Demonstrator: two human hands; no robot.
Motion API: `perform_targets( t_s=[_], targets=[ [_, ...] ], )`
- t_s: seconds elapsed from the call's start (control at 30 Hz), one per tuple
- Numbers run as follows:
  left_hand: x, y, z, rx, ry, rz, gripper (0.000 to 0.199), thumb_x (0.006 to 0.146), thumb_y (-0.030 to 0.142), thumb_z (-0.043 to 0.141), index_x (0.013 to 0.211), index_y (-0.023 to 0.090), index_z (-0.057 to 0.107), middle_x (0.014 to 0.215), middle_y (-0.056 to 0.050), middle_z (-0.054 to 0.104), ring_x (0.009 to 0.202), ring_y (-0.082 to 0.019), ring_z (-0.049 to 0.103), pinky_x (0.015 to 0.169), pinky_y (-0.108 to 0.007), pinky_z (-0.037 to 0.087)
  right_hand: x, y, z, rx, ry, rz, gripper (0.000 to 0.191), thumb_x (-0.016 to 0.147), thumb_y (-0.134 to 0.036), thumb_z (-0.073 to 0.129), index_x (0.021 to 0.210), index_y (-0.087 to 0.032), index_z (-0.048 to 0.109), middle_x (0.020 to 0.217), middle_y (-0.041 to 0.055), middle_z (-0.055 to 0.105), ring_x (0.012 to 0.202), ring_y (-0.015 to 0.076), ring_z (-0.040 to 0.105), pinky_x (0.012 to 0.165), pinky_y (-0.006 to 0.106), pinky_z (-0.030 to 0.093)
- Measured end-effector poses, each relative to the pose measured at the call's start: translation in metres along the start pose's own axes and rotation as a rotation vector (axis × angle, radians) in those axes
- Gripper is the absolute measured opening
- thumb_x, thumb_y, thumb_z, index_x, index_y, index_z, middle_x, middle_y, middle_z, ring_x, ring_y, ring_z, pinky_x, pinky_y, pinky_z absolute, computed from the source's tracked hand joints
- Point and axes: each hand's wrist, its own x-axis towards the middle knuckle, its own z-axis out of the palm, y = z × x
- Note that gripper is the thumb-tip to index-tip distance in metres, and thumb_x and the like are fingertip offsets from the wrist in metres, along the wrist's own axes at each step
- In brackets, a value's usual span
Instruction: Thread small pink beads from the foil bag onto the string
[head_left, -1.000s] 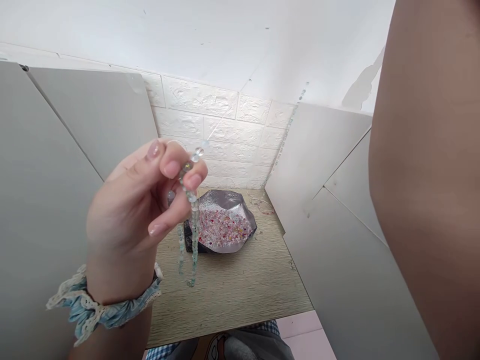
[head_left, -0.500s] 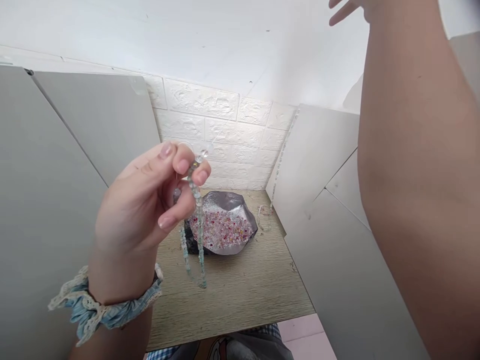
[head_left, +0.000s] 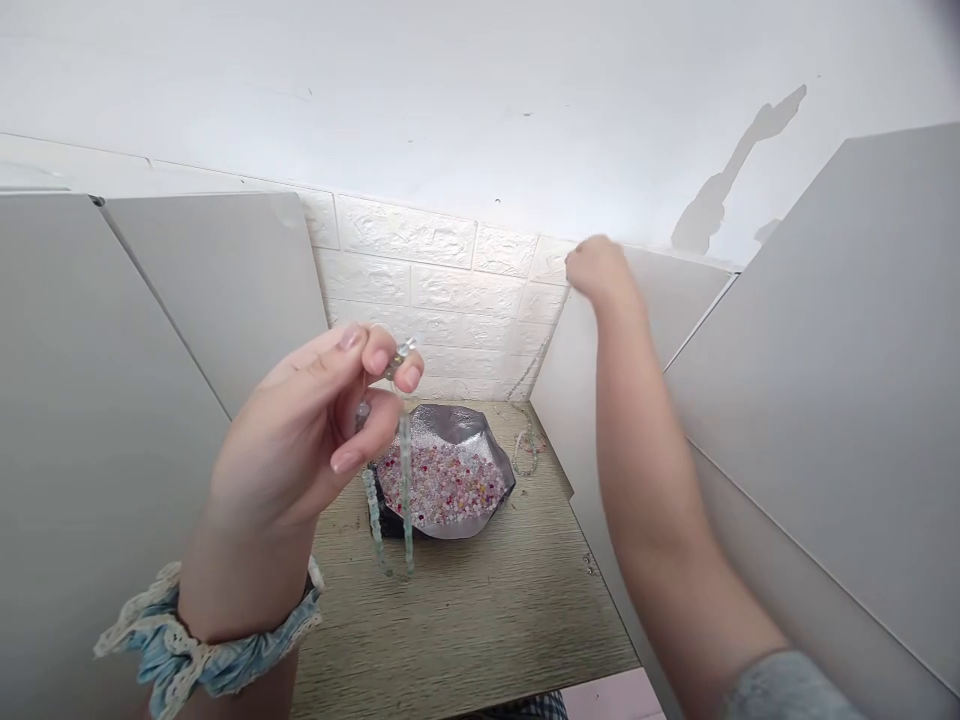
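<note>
Beads at the top of a pale green-blue bead strand (head_left: 406, 490) are pinched between the fingertips of my left hand (head_left: 315, 420). The strand hangs down in a loop before a crumpled silver bag (head_left: 457, 425) full of pink, red and clear beads (head_left: 442, 485). My right hand (head_left: 600, 268), closed in a fist or pinch, is raised at the upper right, in front of the white panel's top edge. What its fingers hold is hidden. A thin bead strand (head_left: 529, 370) slants below it, down to a small coil (head_left: 529, 450) right of the bag.
The wooden tabletop (head_left: 480, 630) bears the bag and coil, with a few small bits near its right edge. Grey-white panels stand on the left (head_left: 217, 270) and right (head_left: 840, 400). Behind is a white brick-patterned wall (head_left: 405, 230).
My right hand has come down from the top right, its spread fingers now closed. The thin strand near it has lowered and bunched. My left hand sits slightly lower in view, still pinching its beads.
</note>
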Motion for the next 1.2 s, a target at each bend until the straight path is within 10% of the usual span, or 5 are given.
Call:
perform_targets(
  t_s=[0.33,0.6,0.93,1.07,1.2],
  targets=[
    [0.011,-0.011,-0.009,0.486,-0.069,-0.209,0.022,0.078,0.031,0.045,0.066,0.014,0.048,0.072,-0.002,0.061,0.031,0.002,0.024,0.03,-0.016,0.019,-0.089,0.064,0.099,0.103,-0.228,0.129,0.027,0.078,-0.025,0.035,0.082,-0.013,0.06,0.096,0.0151,0.06,0.091,0.0229,0.055,0.078,0.033,0.04],
    [0.011,-0.014,-0.008,0.742,-0.057,-0.289,0.027,0.078,0.039,0.044,0.069,0.015,0.051,0.082,-0.004,0.064,0.03,0.001,0.027,0.028,-0.016,0.021,-0.119,0.075,0.108,0.865,-0.225,0.341,0.037,0.082,-0.035,0.029,0.105,-0.016,0.051,0.111,0.0087,0.055,0.09,0.0128,0.057,0.078,0.025,0.045],
    [0.019,-0.016,0.002,0.321,0.077,-0.058,0.019,0.078,0.031,0.046,0.067,0.016,0.048,0.049,0.006,0.022,0.034,0.001,0.018,0.031,-0.013,0.011,-0.154,0.096,0.104,0.072,-0.328,0.181,0.033,0.075,-0.023,0.037,0.101,-0.02,0.057,0.103,0.0099,0.059,0.097,0.0224,0.052,0.08,0.032,0.038],
    [0.043,-0.007,0.022,0.207,0.01,0.016,0.016,0.082,0.027,0.04,0.072,0.015,0.045,0.052,0.005,0.016,0.035,0.001,0.017,0.032,-0.013,0.008,-0.177,0.072,0.085,0.181,-0.246,0.086,0.034,0.078,-0.031,0.036,0.107,-0.026,0.053,0.093,0.0069,0.059,0.084,0.02,0.054,0.066,0.029,0.041],
    [0.073,0.007,0.054,0.139,-0.089,0.08,0.016,0.085,0.021,0.034,0.074,0.014,0.042,0.055,0.004,0.011,0.035,0.0,0.016,0.033,-0.014,0.006,-0.204,0.035,0.083,0.712,-0.678,-0.162,0.047,0.075,-0.051,0.04,0.116,-0.028,0.046,0.057,-0.0019,0.05,0.048,0.0112,0.043,0.044,0.023,0.031]
  ],
)
